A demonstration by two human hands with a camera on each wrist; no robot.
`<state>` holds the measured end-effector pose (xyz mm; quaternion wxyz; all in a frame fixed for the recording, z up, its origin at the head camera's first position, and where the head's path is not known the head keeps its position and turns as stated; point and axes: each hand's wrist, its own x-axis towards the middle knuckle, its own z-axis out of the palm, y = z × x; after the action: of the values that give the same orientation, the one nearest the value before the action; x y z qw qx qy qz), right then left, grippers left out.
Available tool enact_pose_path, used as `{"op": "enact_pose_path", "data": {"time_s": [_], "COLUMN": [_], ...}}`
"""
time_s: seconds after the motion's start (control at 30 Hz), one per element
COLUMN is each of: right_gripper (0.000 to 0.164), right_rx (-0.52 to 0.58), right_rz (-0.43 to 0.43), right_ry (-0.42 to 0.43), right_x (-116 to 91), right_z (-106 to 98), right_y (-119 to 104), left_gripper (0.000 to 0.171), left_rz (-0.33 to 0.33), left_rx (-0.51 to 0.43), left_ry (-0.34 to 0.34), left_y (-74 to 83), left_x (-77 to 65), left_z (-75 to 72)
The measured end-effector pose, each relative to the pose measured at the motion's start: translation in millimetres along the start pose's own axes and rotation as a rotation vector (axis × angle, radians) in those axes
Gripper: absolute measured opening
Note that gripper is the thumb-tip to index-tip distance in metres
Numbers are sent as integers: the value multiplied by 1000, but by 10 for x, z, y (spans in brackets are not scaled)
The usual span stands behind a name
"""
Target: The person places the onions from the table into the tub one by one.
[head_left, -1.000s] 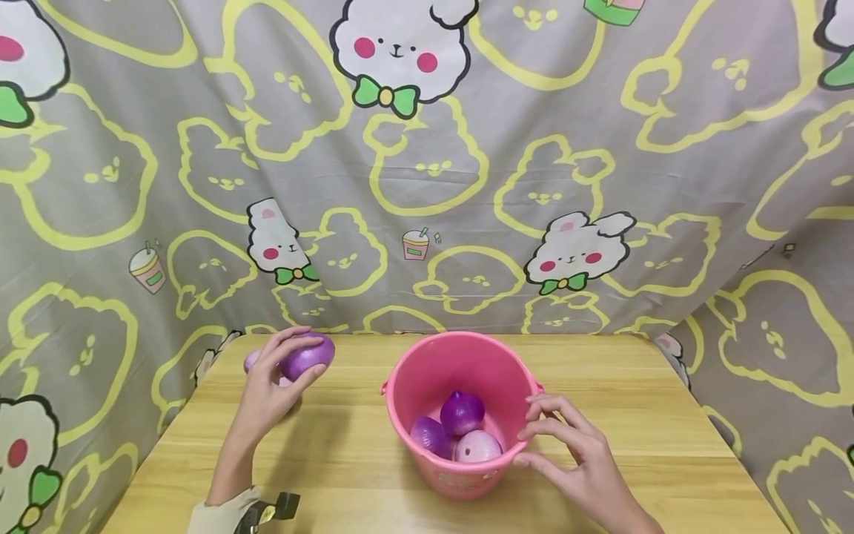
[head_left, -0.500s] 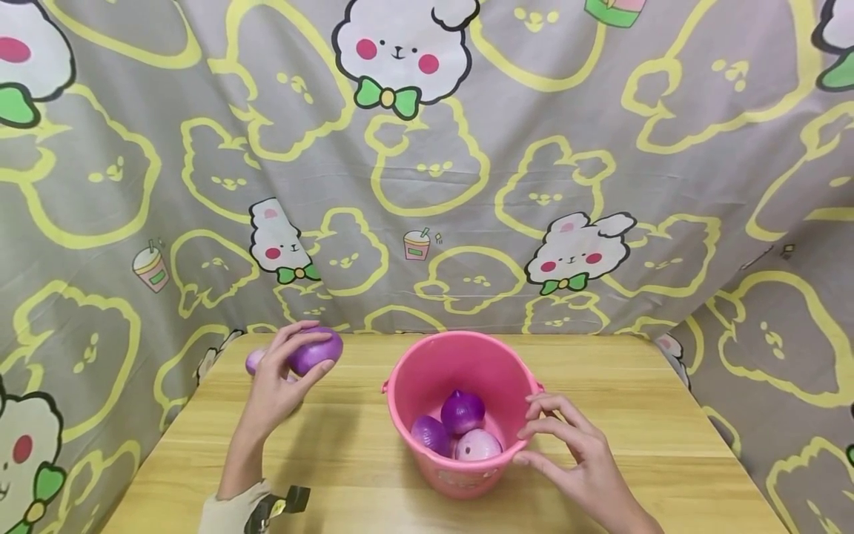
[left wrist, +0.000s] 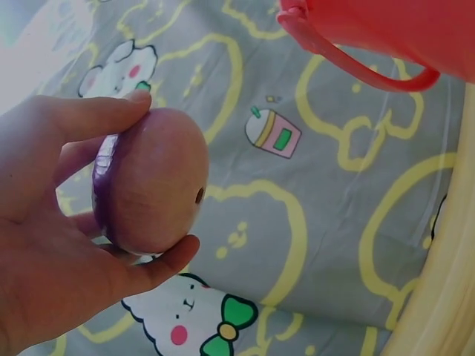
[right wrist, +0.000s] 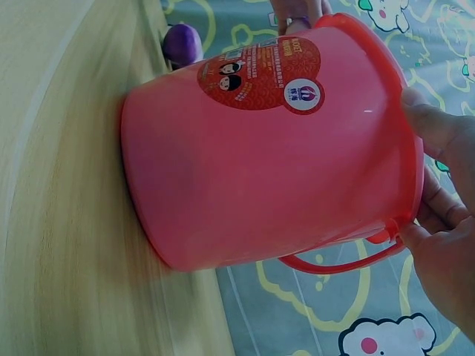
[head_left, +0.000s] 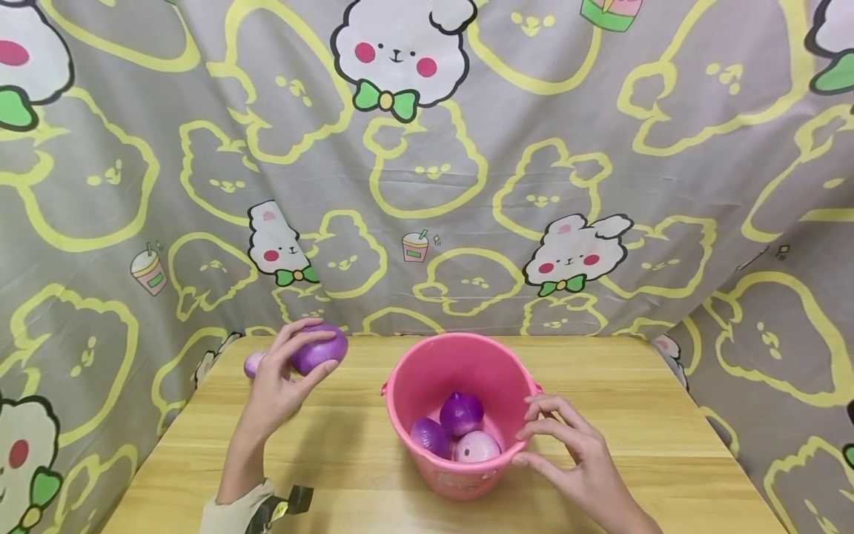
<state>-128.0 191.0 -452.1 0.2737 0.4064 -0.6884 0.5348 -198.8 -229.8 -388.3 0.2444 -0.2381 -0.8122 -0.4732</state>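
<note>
My left hand (head_left: 272, 389) holds a purple onion (head_left: 322, 350) above the left side of the table. Its thumb and fingers curl round the onion's sides; the left wrist view shows this onion (left wrist: 159, 182) with a pale face and a small dark hole. A pink bucket (head_left: 467, 356) stands upright near the table's middle. Inside lie a dark purple onion (head_left: 462, 413), another purple one and a pale onion (head_left: 477, 447). With thumb and fingers, my right hand (head_left: 579, 454) pinches the bucket's right rim, seen too in the right wrist view, where the bucket (right wrist: 260, 170) bears a label.
A further onion (head_left: 253, 363) lies on the wooden table (head_left: 373, 512) behind my left hand, which partly hides it. A patterned grey cloth (head_left: 467, 208) hangs along the table's back and sides. The bucket's handle (right wrist: 341, 265) hangs down its far side.
My left hand has shifted slightly to the right and up with the purple onion. The right hand and the bucket have stayed in place.
</note>
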Motion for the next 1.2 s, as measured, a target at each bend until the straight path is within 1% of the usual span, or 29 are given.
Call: {"op": "enact_pose_path", "data": {"time_s": [0.23, 0.63, 0.9, 1.2], "right_gripper": [38, 37, 36, 35], "right_rx": [3, -16, -2, -2], "right_rz": [-9, -15, -18, -25], "right_ry": [0, 4, 4, 5], "right_x": [13, 42, 59, 99], "right_z": [2, 5, 18, 20], "right_y": [-10, -34, -44, -91], "left_gripper": [39, 39, 41, 40], "left_rz": [-2, -23, -26, -7], "left_rx": [-59, -100, -202, -244], "left_ry": [-13, -39, -51, -58], "left_y": [30, 86, 162, 194], "left_x": [34, 97, 114, 121], "left_z": [40, 107, 108, 161]}}
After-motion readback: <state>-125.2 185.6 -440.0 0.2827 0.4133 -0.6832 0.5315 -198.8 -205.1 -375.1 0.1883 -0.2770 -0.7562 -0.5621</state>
